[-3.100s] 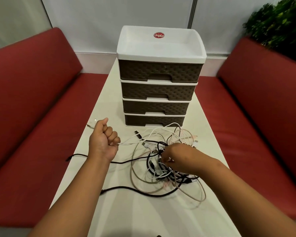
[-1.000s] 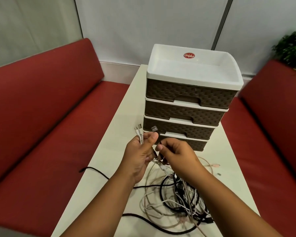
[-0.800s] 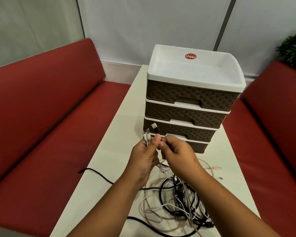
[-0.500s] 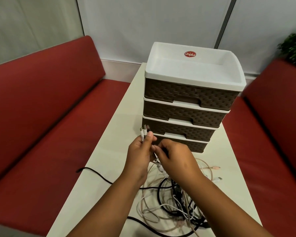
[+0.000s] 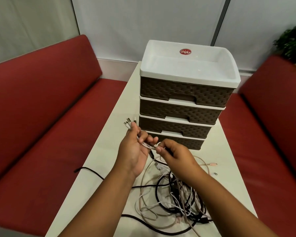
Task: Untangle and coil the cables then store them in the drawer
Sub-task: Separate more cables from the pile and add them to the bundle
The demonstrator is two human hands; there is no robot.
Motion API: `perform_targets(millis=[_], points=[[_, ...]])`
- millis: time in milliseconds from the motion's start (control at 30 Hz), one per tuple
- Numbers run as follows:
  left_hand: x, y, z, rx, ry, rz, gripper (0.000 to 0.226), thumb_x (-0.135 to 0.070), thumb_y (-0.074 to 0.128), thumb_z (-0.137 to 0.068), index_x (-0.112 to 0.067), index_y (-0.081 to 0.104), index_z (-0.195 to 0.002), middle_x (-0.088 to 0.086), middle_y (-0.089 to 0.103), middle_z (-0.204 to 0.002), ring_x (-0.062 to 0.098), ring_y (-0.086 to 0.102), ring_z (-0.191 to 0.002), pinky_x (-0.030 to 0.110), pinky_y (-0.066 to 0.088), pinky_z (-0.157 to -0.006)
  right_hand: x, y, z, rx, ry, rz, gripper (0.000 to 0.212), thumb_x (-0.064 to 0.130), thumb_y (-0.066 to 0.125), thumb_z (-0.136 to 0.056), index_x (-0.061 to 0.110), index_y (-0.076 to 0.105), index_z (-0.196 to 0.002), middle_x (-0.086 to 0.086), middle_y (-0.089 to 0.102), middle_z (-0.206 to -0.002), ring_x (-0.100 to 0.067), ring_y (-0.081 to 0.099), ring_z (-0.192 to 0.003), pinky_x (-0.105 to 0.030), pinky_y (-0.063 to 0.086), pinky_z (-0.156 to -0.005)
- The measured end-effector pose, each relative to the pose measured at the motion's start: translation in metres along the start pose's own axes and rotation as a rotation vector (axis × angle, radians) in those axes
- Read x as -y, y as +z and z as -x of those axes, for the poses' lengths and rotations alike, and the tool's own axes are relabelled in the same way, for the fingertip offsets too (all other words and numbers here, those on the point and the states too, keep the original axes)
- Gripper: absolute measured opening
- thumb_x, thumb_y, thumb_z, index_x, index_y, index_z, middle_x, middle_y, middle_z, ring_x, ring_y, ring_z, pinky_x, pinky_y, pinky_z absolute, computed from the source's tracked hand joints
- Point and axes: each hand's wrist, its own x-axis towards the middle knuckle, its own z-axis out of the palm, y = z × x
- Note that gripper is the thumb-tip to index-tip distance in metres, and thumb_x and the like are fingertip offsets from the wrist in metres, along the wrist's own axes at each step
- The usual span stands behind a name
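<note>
A tangle of black, white and beige cables (image 5: 173,197) lies on the pale table (image 5: 99,161) in front of me. My left hand (image 5: 133,151) grips a bunch of white cable ends, their plugs (image 5: 128,123) sticking out above the thumb. My right hand (image 5: 174,156) pinches the white cables (image 5: 148,145) just right of the left hand, above the tangle. Behind both hands stands a brown drawer unit (image 5: 181,106) with a white top tray; all its drawers are closed.
Red sofas flank the table on the left (image 5: 41,120) and right (image 5: 273,117). A black cable end (image 5: 77,170) trails toward the table's left edge. Loose pink (image 5: 212,164) and white (image 5: 215,173) plugs lie right of the hands. A green plant (image 5: 292,43) stands at far right.
The hands came together in front of the drawer unit. In the last half second they drew slightly apart, the left moving left with the plugs, the right sliding along the white cables.
</note>
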Motion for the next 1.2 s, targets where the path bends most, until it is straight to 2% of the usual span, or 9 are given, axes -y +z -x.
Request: perform_targets(millis=[133,300,500,667,833,900,1067,1133,1200], points=[[-0.032,0.0,-0.008,0.067,0.013,0.16,0.036,-0.044,0.039,-0.1,-0.021,0.042,-0.072,-0.008,0.025,-0.05,0.005,0.024,-0.038,0.018,0.029,-0.042,-0.016,-0.036,0.002,0.058,0.027,-0.12,0.021,0.039,0.059,-0.09,0.022,0.066,-0.08,0.007,0.054,-0.066,-0.004,0.044,-0.058,-0.02,0.038,-0.058],[-0.071,0.002,-0.014,0.12,0.083,0.234,0.037,-0.043,0.037,-0.101,-0.022,0.039,-0.07,-0.008,0.024,-0.047,0.004,0.021,-0.033,0.016,0.02,-0.036,-0.038,-0.077,0.009,-0.044,0.041,-0.147,0.029,0.043,0.061,-0.081,0.015,0.066,-0.074,0.004,0.049,-0.061,-0.013,0.038,-0.058,-0.027,0.032,-0.054],[-0.097,0.003,-0.016,0.149,0.142,0.292,0.042,-0.043,0.034,-0.103,-0.021,0.037,-0.068,-0.007,0.024,-0.046,0.006,0.02,-0.033,0.017,0.018,-0.035,-0.06,-0.098,0.01,-0.114,0.139,-0.165,0.067,0.059,0.065,-0.078,-0.006,0.05,-0.073,-0.01,0.036,-0.066,-0.012,0.032,-0.054,-0.024,0.028,-0.052],[-0.118,-0.006,-0.015,0.151,0.19,0.338,0.042,-0.041,0.035,-0.103,-0.02,0.039,-0.067,-0.006,0.024,-0.045,0.007,0.02,-0.033,0.018,0.02,-0.034,-0.086,-0.103,0.019,-0.196,0.272,-0.149,0.054,0.061,0.058,-0.079,0.021,0.039,-0.048,-0.003,0.024,-0.057,-0.014,0.02,-0.051,-0.025,0.019,-0.049],[-0.103,0.002,-0.006,0.088,0.174,0.237,0.041,-0.045,0.039,-0.101,-0.024,0.036,-0.066,-0.007,0.021,-0.046,0.007,0.017,-0.034,0.018,0.015,-0.035,-0.103,-0.088,0.015,-0.115,0.388,0.301,0.041,0.059,0.053,-0.088,0.021,0.061,-0.074,-0.004,0.062,-0.08,-0.02,0.055,-0.071,-0.03,0.041,-0.065],[-0.093,0.014,0.0,0.081,0.161,0.167,0.041,-0.046,0.046,-0.096,-0.025,0.032,-0.064,-0.006,0.018,-0.045,0.007,0.015,-0.034,0.018,0.011,-0.036,-0.085,-0.075,0.007,-0.151,0.272,0.426,0.033,0.053,0.055,-0.09,0.023,0.066,-0.099,-0.001,0.063,-0.104,-0.019,0.06,-0.094,-0.032,0.046,-0.078],[-0.075,0.042,0.009,0.091,0.119,0.062,0.043,-0.031,0.053,-0.096,-0.025,0.029,-0.061,-0.007,0.016,-0.041,0.006,0.014,-0.033,0.017,0.012,-0.033,0.021,-0.04,-0.001,0.052,-0.059,0.002,0.077,0.07,0.066,-0.069,0.039,0.044,-0.136,0.017,0.046,-0.141,-0.001,0.044,-0.126,-0.025,0.041,-0.102],[-0.073,0.048,0.011,0.117,0.085,0.069,0.047,-0.034,0.051,-0.098,-0.025,0.028,-0.058,-0.006,0.016,-0.041,0.007,0.014,-0.032,0.017,0.013,-0.032,0.039,-0.024,-0.009,0.107,-0.169,0.082,0.066,0.058,0.073,-0.073,0.037,0.048,-0.131,0.014,0.056,-0.131,-0.003,0.051,-0.117,-0.025,0.045,-0.098],[-0.075,0.048,0.011,0.129,0.072,0.078,0.05,-0.035,0.05,-0.099,-0.024,0.028,-0.055,-0.006,0.016,-0.041,0.007,0.014,-0.032,0.018,0.013,-0.031,0.041,-0.016,-0.016,0.115,-0.159,0.022,0.029,0.047,0.069,-0.083,0.028,0.061,-0.104,0.009,0.068,-0.096,-0.011,0.063,-0.089,-0.039,0.053,-0.081]])
